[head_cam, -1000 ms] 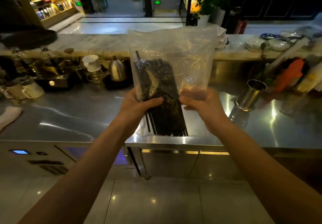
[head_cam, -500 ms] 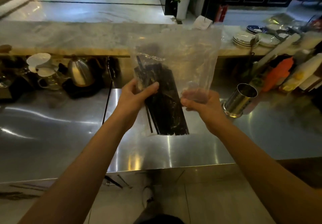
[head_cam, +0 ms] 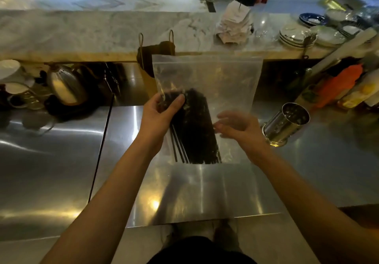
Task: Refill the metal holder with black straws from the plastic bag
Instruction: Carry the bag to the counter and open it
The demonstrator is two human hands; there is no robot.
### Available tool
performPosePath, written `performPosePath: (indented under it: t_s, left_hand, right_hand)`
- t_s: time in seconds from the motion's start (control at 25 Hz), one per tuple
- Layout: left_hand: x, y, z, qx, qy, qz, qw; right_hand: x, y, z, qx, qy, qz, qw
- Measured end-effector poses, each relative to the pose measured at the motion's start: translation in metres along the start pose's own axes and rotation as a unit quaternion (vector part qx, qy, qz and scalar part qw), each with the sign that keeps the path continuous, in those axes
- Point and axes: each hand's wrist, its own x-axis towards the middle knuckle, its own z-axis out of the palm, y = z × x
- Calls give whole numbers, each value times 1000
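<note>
A clear plastic bag [head_cam: 221,79] stands upright over the steel counter, its bottom edge near the surface. A bundle of black straws [head_cam: 194,132] fills its lower left part. My left hand [head_cam: 158,118] grips the bag and the straw bundle near the straws' top ends. My right hand [head_cam: 240,129] is at the bag's right side with fingers spread and blurred; I cannot tell whether it touches the bag. The metal holder [head_cam: 287,124] stands to the right of my right hand, tilted in view, with a few dark straw ends inside.
The steel counter [head_cam: 184,192] has a seam left of the bag. A metal kettle [head_cam: 63,85] and cups sit at the back left. Sauce bottles [head_cam: 338,87] stand at the right. Stacked plates [head_cam: 297,36] and paper slips rest on the marble ledge behind.
The view tilted down and closer to the counter. My right hand let go of its pinch on the bag and its fingers spread. The left hand kept its grip.
</note>
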Motion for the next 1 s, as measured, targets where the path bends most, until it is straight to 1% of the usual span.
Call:
performPosePath:
  t_s: [0.12,0.2,0.36,0.52,0.68,0.8,0.88,1.0]
  left_hand:
    - [3,-14,23,13,50,4,999]
    - [0,-25,38,18,77,-10,997]
    - [-9,-44,62,67,100,-46,992]
    - [-9,-51,67,102,103,-58,988]
    - [-2,-53,63,102,136,-30,985]
    - [6,-50,55,108,162,10,981]
    - [11,-49,53,117,162,30,979]
    - [12,-50,55,153,143,36,977]
  right_hand:
    - [20,2,-30,22,-12,-12,1000]
    - [32,0,-48,50,-3,-18,999]
    - [50,-2,-69,48,5,-56,997]
    - [58,10,-72,34,6,-51,998]
    - [63,31,-66,0,0,-44,999]
    - [65,40,-60,-6,7,-37,999]
    - [68,41,-60,-15,11,-41,999]
    - [71,43,-61,0,18,-53,998]
